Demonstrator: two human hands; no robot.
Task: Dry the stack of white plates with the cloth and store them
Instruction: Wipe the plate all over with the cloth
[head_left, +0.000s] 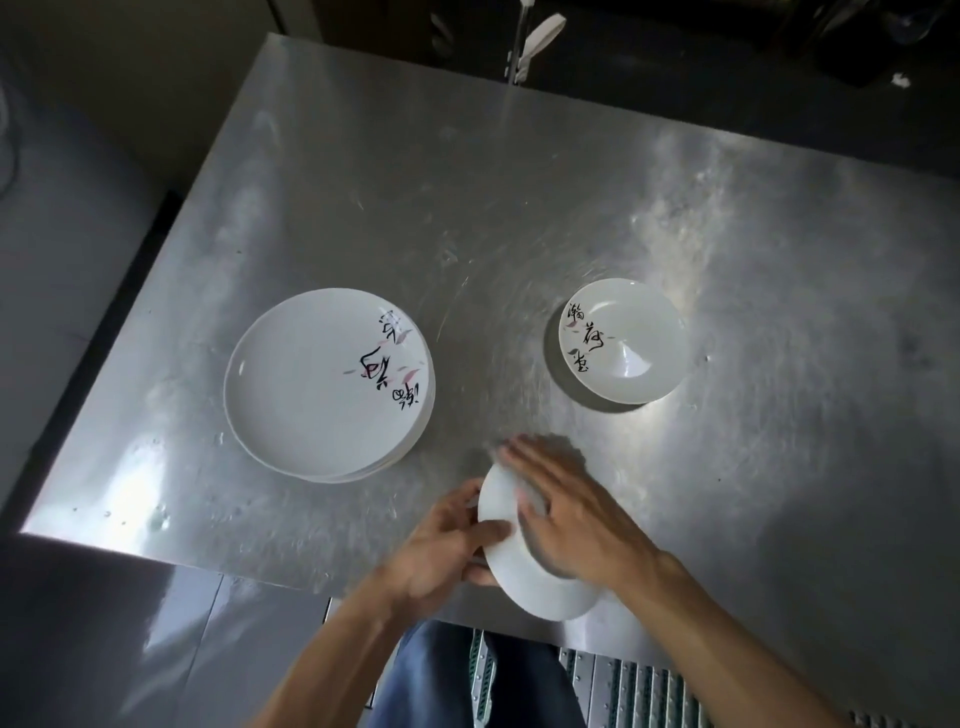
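my left hand (441, 543) gripped the plate (524, 582) by its rim, right hand (571, 519) spread flat on it, stack (311, 395) nearby on the desk (519, 208)

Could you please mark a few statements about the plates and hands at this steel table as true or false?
1. The left hand grips the held plate at its rim. True.
2. The stack of plates stands to the right of the held plate. False: it stands to its left.
3. The single dish bears dark writing. True.
4. The right hand rests on the steel table. False: it lies on the held plate.
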